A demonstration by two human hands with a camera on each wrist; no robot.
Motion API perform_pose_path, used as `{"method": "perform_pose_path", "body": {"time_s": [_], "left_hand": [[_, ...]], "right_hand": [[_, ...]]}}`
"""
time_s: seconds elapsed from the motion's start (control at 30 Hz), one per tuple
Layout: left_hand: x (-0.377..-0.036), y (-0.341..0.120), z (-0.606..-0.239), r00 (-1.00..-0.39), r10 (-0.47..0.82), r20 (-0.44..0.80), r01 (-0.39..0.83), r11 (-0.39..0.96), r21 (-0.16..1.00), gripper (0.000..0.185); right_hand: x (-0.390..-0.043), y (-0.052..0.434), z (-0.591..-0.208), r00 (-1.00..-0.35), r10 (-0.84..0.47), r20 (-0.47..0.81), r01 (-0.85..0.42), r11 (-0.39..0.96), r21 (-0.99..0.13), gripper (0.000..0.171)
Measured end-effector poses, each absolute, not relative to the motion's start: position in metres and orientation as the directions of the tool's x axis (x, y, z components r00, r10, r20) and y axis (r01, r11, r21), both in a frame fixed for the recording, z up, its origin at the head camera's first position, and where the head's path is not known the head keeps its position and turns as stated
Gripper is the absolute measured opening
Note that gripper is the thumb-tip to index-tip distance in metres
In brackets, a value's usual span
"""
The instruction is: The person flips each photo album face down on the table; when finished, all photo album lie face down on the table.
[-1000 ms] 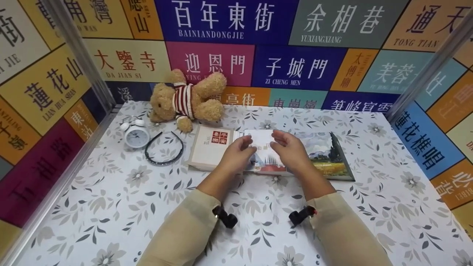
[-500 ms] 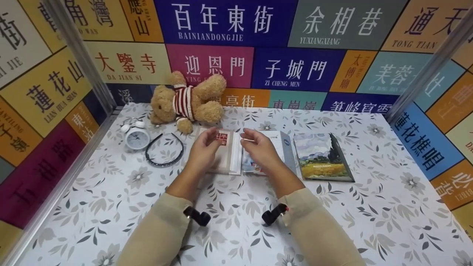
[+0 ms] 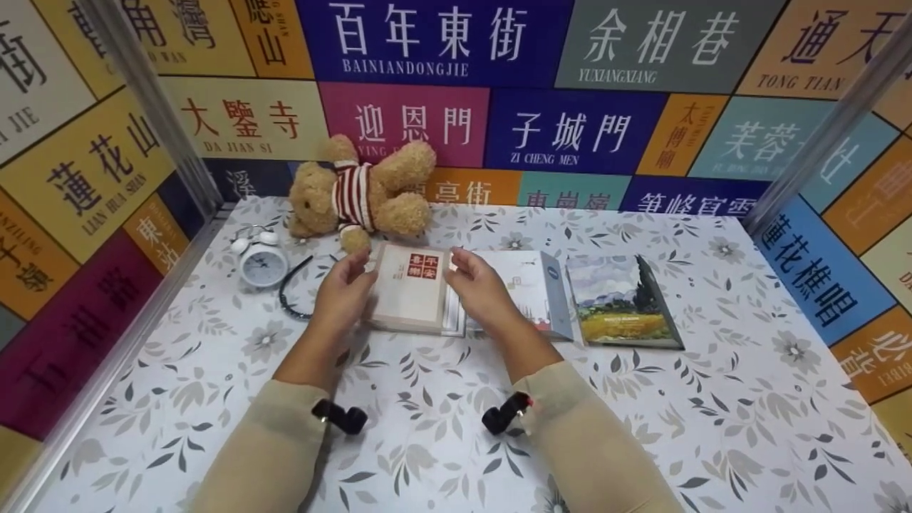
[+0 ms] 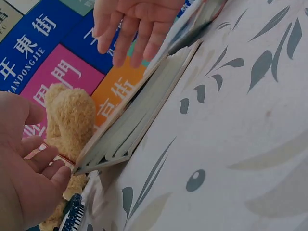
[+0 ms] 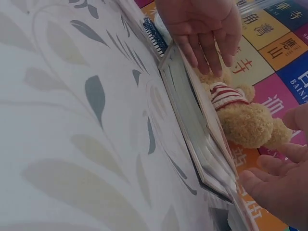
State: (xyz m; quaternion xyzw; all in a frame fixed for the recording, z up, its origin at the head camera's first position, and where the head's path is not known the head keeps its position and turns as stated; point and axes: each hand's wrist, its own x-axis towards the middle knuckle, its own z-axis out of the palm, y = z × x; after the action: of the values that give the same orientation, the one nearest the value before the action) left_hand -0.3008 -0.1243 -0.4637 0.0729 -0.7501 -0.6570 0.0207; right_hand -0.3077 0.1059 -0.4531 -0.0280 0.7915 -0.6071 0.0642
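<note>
In the head view, a beige book with a red square of characters lies between my two hands. My left hand is at its left edge, fingers relaxed and bent a little, nothing in them. At the right edge my right hand mirrors it, palm turned inward. The left wrist view shows the book's page edges, with both palms facing each other above it. To the right lies a white book with a blue side strip, partly behind the right hand. A black beaded headband is partly covered by the left hand.
Farther right lies a book with a landscape painting cover. A teddy bear in a striped sweater rests at the back wall. A white alarm clock stands left of the headband. Everything is on a floral tablecloth.
Both hands have moved left, from over the white book to either side of the beige book. The white book's cover is now more exposed; the headband is partly hidden.
</note>
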Motion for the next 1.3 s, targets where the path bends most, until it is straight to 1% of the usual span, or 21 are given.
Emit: {"method": "perform_pose_path", "body": {"time_s": [0.13,0.2,0.33,0.53,0.83,1.0,1.17,1.3], "left_hand": [[-0.301,-0.124,-0.468,-0.986,-0.116,-0.123,-0.138,0.134,0.981,0.057],[-0.301,-0.123,-0.471,-0.984,-0.105,-0.143,-0.157,0.144,0.977,0.059],[-0.303,-0.122,-0.476,-0.980,-0.063,-0.187,-0.195,0.167,0.966,0.063],[-0.304,-0.124,-0.478,-0.978,-0.014,-0.209,-0.207,0.196,0.959,0.066],[-0.301,-0.125,-0.473,-0.983,-0.038,-0.178,-0.182,0.118,0.976,0.065],[-0.299,-0.125,-0.468,-0.982,-0.039,-0.186,-0.187,0.017,0.982,0.058],[-0.297,-0.123,-0.463,-0.984,-0.012,-0.178,-0.177,-0.085,0.981,0.056],[-0.293,-0.121,-0.456,-0.984,0.006,-0.175,-0.175,-0.119,0.977,0.055]], "right_hand": [[-0.304,0.105,-0.455,-0.986,-0.127,-0.107,0.070,0.265,-0.962,0.058],[-0.302,0.104,-0.456,-0.982,-0.136,-0.130,0.094,0.245,-0.965,0.057],[-0.300,0.102,-0.459,-0.979,-0.153,-0.137,0.105,0.202,-0.974,0.057],[-0.297,0.098,-0.459,-0.970,-0.196,-0.143,0.104,0.197,-0.975,0.057],[-0.290,0.093,-0.461,-0.954,-0.245,-0.172,0.129,0.181,-0.975,0.056],[-0.289,0.093,-0.460,-0.952,-0.262,-0.159,0.123,0.147,-0.981,0.056],[-0.291,0.099,-0.458,-0.953,-0.271,-0.137,0.089,0.180,-0.980,0.056],[-0.293,0.104,-0.453,-0.950,-0.280,-0.138,0.075,0.223,-0.972,0.056]]}}
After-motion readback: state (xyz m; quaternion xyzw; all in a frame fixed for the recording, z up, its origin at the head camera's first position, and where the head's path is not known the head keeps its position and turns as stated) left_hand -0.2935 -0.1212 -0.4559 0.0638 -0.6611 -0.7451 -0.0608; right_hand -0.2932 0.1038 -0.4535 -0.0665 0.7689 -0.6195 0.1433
